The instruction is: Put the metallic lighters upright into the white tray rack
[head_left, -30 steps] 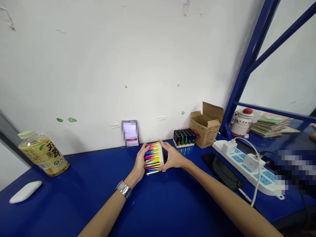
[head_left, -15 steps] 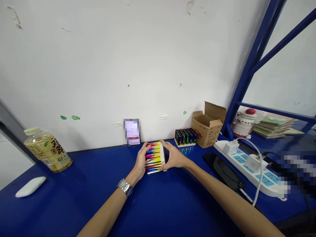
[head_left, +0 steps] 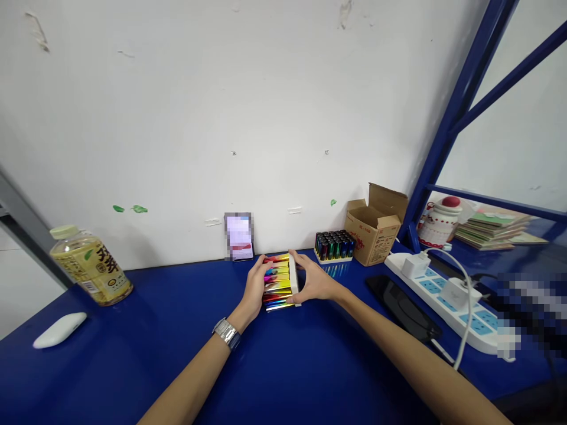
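Rainbow foil pack (head_left: 278, 282) clasped between left hand (head_left: 254, 290) and right hand (head_left: 315, 280).

Rack of slim tubes (head_left: 278, 282): mirror-foil stripes, red, magenta, yellow, gold and blue, with a rainbow sheen; white end piece (head_left: 293, 277)

Desk top (head_left: 168, 366): deep cobalt blue, glossy

Plastic bottle (head_left: 91, 265): pale green cap, yellow-gold label, dark characters, green leaf motif

Cardboard carton (head_left: 376, 230): kraft brown, red print

Power strip (head_left: 436, 295): white, teal-blue socket panels

Ceramic jar (head_left: 439, 227): white, red knob, red patterned bands

Wall (head_left: 221, 106): off-white, scuffed, small green flecks (head_left: 139, 209)
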`<state>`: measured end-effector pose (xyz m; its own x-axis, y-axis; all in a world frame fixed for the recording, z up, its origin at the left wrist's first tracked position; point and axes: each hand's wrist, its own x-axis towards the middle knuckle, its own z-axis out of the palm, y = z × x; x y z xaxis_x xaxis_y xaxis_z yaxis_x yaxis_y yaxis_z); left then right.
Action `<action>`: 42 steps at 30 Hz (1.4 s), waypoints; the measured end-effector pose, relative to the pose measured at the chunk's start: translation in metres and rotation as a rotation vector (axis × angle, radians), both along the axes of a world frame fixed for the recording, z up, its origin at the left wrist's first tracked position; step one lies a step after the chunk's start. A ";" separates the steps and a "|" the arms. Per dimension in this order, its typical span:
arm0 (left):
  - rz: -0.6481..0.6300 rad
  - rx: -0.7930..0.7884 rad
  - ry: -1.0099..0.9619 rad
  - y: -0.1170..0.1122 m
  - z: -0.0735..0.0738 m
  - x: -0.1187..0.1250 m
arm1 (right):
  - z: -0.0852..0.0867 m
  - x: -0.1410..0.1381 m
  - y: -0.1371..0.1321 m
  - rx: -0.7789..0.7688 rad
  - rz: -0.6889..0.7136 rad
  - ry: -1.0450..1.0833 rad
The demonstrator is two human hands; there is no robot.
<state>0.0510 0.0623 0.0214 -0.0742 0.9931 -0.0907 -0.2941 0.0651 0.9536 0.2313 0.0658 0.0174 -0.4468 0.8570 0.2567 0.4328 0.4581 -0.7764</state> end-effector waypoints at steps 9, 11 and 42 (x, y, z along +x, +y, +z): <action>0.020 0.010 0.024 0.002 -0.003 -0.001 | 0.003 0.000 0.001 0.008 -0.002 -0.026; 0.017 0.025 0.039 0.002 -0.003 -0.001 | 0.004 0.000 0.001 0.003 0.001 -0.028; 0.119 0.314 0.667 0.007 -0.021 -0.002 | 0.003 0.002 -0.005 0.019 0.059 -0.019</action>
